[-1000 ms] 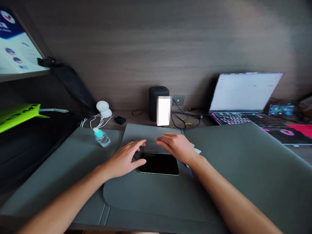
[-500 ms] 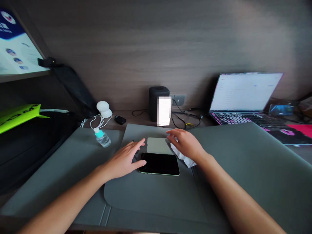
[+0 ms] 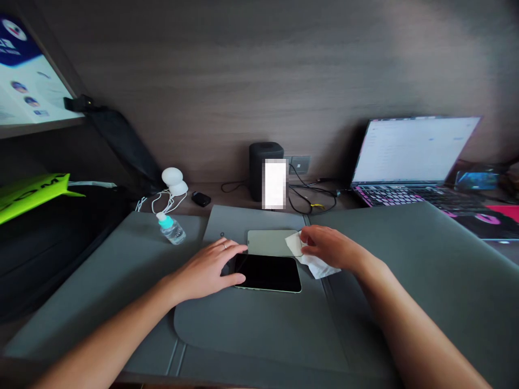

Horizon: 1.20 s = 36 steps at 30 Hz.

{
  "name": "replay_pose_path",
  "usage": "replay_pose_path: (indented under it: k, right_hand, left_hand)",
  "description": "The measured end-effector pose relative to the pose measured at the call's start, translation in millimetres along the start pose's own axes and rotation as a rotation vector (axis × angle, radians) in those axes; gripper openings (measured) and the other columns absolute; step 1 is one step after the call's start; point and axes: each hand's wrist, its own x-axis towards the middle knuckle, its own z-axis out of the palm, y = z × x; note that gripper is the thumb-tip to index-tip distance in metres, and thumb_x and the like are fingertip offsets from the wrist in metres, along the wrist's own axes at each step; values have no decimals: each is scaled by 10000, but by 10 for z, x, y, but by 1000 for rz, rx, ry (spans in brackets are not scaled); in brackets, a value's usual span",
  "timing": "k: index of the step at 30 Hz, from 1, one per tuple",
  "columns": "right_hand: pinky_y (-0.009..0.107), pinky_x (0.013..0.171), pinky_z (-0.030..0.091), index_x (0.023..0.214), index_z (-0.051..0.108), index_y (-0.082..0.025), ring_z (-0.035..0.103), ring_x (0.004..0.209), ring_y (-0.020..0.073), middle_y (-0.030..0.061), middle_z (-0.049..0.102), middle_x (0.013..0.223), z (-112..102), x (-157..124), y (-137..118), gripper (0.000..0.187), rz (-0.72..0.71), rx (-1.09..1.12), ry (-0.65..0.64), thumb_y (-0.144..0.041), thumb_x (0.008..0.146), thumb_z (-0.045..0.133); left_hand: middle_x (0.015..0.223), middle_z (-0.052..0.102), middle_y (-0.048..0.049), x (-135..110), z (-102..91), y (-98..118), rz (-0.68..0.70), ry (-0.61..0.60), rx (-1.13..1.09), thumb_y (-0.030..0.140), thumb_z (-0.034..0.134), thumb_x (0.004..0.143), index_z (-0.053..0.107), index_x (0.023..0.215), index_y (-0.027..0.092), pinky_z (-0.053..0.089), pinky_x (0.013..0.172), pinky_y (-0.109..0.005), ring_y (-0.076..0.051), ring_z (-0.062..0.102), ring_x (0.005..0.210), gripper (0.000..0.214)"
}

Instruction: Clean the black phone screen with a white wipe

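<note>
A tablet-like device with a black screen and pale green rim lies flat on the grey mat. My left hand is open at its left end, the thumb resting on the near left corner and the fingers reaching toward a pale, flat rectangular piece just behind the device. What that pale piece is I cannot make out. To the right, my right hand has its fingers curled in a pinch on a crumpled white tissue, which overlaps the pale piece's right end.
A small clear bottle with a turquoise collar lies at the left. Behind stand a white round-headed camera, a black speaker and a blurred white card. Black cables run toward an open laptop.
My right hand has moved right and slightly toward me, its fingers now curled on the tissue, which has shifted and spread to the right. My left hand has barely moved.
</note>
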Motion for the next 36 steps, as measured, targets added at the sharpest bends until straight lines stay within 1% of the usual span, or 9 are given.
replay_pose_path:
  k: [3,7,16,19,21,23,28,33,36]
  right_hand:
    - [254,578,400,769,639,-222,610,657,161,11,680,757,-36,-9,12,57,15,4,-112,-168,784,629]
    - [253,580,368,777,646,-209,596,664,156,29,677,770,-78,-12,25,127,61,-28,-123,-125,798,553]
    - [261,566,294,835,608,-186,535,636,166,36,631,738,-308,9,30,107,251,-109,212,-178,798,508]
    - [243,578,332,822,595,-188,533,623,146,11,618,710,-230,-11,-124,98,67,53,150,-150,799,507]
    - [228,626,381,858,608,-184,561,677,136,9,633,773,-94,-28,-320,159,-227,199,-81,-90,788,500]
    - [231,663,406,850,609,-170,573,725,140,27,629,831,70,-38,-552,168,-402,234,-187,-50,787,509]
    - [265,756,450,978,620,-152,575,855,160,79,585,998,316,-32,-924,156,-572,274,-121,-99,923,483]
    - [313,866,467,1077,660,-163,571,961,186,88,578,1036,300,-30,-867,193,-620,323,-125,-122,921,553]
    - [355,905,465,1086,669,-156,560,992,200,103,587,1054,304,-24,-849,210,-623,309,-89,-121,933,529]
  left_hand:
    - [1351,559,-49,0,-16,14,1,-30,4,442,608,906,453,1384,286,406,1068,-442,-280,477,1273,526]
    - [1377,540,-48,-5,-27,21,9,-53,11,461,614,899,439,1398,287,390,1079,-453,-289,453,1290,556]
    - [1362,541,-42,6,-34,23,21,-56,17,469,615,895,428,1406,303,400,1064,-429,-278,467,1270,569]
    - [1333,550,-44,9,-40,36,36,-56,10,440,658,866,425,1407,305,421,1037,-423,-279,485,1241,604]
    - [1311,556,-51,10,-38,41,48,-50,5,415,698,835,431,1402,297,431,1023,-423,-283,495,1222,638]
    - [1292,562,-55,12,-30,38,60,-36,-1,400,721,815,444,1388,292,437,1012,-427,-287,504,1206,646]
    - [1278,574,-70,16,1,10,82,-20,-7,433,696,841,477,1351,265,437,1008,-443,-294,519,1192,580]
    - [1379,537,-70,10,23,-7,42,-22,4,438,550,954,387,1438,277,396,1067,-461,-289,471,1280,535]
    - [1405,527,-53,3,38,-11,36,-14,3,400,545,960,359,1459,298,383,1087,-454,-279,465,1299,542]
